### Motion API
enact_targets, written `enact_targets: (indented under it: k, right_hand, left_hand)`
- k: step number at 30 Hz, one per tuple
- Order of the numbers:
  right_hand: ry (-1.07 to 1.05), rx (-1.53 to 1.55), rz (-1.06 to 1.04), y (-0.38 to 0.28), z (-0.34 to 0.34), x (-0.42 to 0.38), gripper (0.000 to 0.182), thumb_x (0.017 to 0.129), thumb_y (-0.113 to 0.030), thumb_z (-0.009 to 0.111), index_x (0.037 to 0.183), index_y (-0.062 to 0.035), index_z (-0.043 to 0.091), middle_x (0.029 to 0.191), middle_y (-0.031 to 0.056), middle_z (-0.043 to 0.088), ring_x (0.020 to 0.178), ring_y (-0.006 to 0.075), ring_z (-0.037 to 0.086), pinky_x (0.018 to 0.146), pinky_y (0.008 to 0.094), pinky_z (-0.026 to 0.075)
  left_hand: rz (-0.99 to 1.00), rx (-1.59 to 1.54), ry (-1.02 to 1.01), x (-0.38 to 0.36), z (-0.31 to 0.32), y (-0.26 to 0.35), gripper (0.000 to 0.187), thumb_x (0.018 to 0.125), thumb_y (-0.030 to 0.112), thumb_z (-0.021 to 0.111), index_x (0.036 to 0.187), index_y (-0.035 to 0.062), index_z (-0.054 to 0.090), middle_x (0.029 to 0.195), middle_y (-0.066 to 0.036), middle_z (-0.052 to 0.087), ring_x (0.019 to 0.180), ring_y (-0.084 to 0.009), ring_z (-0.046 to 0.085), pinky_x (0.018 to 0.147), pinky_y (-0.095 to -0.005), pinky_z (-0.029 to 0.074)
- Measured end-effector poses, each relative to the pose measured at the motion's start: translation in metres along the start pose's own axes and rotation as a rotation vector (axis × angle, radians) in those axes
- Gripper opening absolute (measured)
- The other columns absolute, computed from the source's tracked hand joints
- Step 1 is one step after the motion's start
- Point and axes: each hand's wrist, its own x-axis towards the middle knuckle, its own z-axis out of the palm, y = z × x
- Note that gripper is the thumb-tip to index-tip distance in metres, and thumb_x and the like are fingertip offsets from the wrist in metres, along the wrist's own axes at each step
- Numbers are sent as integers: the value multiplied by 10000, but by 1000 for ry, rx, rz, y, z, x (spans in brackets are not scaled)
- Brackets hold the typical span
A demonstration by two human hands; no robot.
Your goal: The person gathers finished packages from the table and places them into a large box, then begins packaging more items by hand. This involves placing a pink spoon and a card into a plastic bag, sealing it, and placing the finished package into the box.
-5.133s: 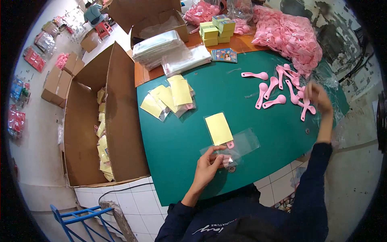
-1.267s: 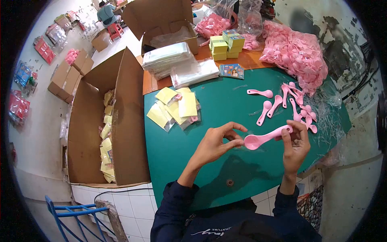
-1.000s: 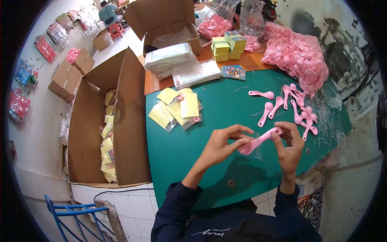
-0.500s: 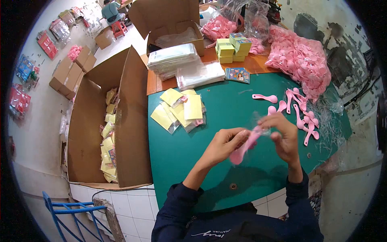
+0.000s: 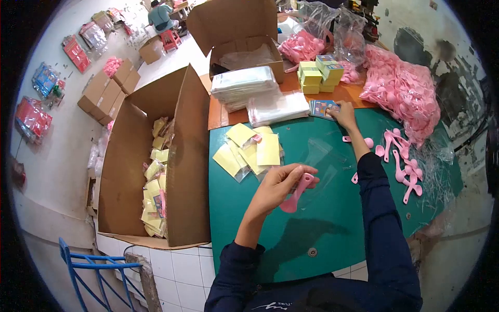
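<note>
My left hand (image 5: pixel 278 188) is closed round a pink measuring spoon (image 5: pixel 295 196), its handle end up by the fingertips. Clear plastic film (image 5: pixel 325 182) shows beside those fingers, and a clear bag (image 5: pixel 316 152) is just beyond on the green table (image 5: pixel 249 218). Stretched out to the far side, my right hand (image 5: pixel 344 115) pinches the right end of a printed card (image 5: pixel 323 109) on a small pile. Left of centre lie several filled packets (image 5: pixel 267 150) with yellow backs. Loose pink spoons (image 5: pixel 400 151) are scattered to the right of my right arm.
A tall open carton (image 5: pixel 189 156) holding yellow packets stands at the table's left. Stacks of clear bags (image 5: pixel 244 86), yellow card blocks (image 5: pixel 311 78) and a big bag of pink spoons (image 5: pixel 400 88) line the far side. A person (image 5: pixel 160 18) sits in the back.
My right hand has left the spoon and reached forward to the printed cards. My left hand keeps the spoon. The view has shifted, so the scene sits further right and lower.
</note>
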Motion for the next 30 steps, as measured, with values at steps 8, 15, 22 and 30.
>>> enact_targets:
  k: [8, 15, 22, 30]
  right_hand:
    - [210, 55, -17, -2, -15, -6, 255, 733, -87, 659, 938, -44, 515, 865, 180, 581, 847, 371, 570, 735, 445, 446]
    - [-65, 479, -129, -75, -107, -70, 182, 816, -50, 560, 998, -47, 548, 784, 96, 634, 582, 182, 604, 492, 294, 446]
    - [-431, 595, -121, -142, -189, -152, 123, 839, -24, 560, 960, -27, 582, 744, 42, 604, 485, 71, 511, 414, 228, 393]
    - [-596, 457, -293, -143, -200, -161, 107, 823, -12, 582, 927, -1, 562, 788, 68, 585, 543, 109, 562, 427, 240, 459]
  left_hand:
    - [-33, 59, 24, 2, -14, -6, 362, 971, 271, 415, 1076, -23, 598, 953, -145, 659, 867, -184, 645, 767, -285, 515]
    - [-58, 101, -34, 6, -20, -18, 366, 971, 271, 416, 1072, -30, 598, 926, -121, 661, 838, -157, 642, 732, -261, 517]
    - [-28, 157, -86, 10, -16, -25, 358, 973, 257, 408, 1057, -30, 605, 899, -99, 660, 804, -129, 624, 722, -248, 506]
    - [8, 594, -149, 7, -5, -26, 305, 932, 273, 485, 921, 9, 637, 613, -43, 548, 543, -106, 441, 518, -276, 385]
